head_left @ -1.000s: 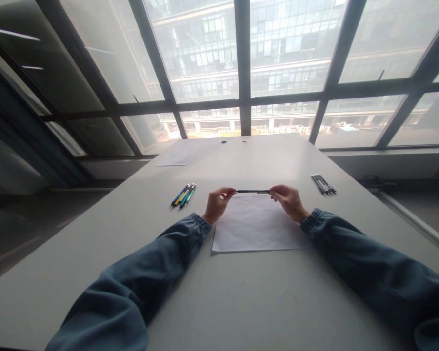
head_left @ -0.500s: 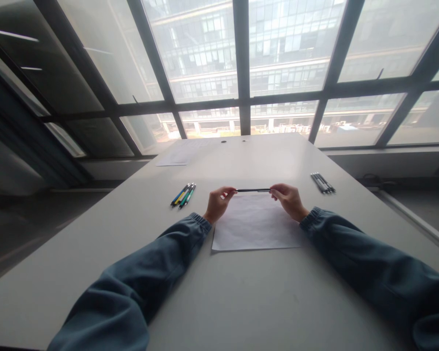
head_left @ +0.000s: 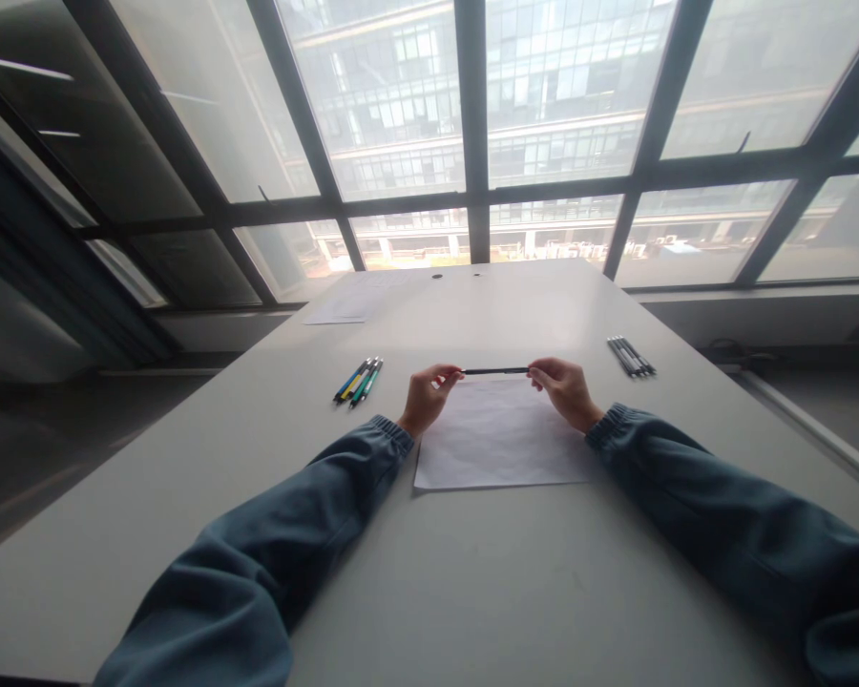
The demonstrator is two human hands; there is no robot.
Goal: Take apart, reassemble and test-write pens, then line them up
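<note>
A thin dark pen [head_left: 495, 371] is held level between both hands, just above the far edge of a white sheet of paper [head_left: 499, 444]. My left hand [head_left: 427, 397] pinches its left end with fingers closed. My right hand [head_left: 564, 390] pinches its right end the same way. Both wrists hover over the sheet's far corners, in blue sleeves.
Several coloured pens [head_left: 359, 381] lie in a bunch to the left on the grey table [head_left: 472, 572]. Several dark pens [head_left: 631, 356] lie to the right. Another sheet [head_left: 347, 307] rests at the far left near the window wall.
</note>
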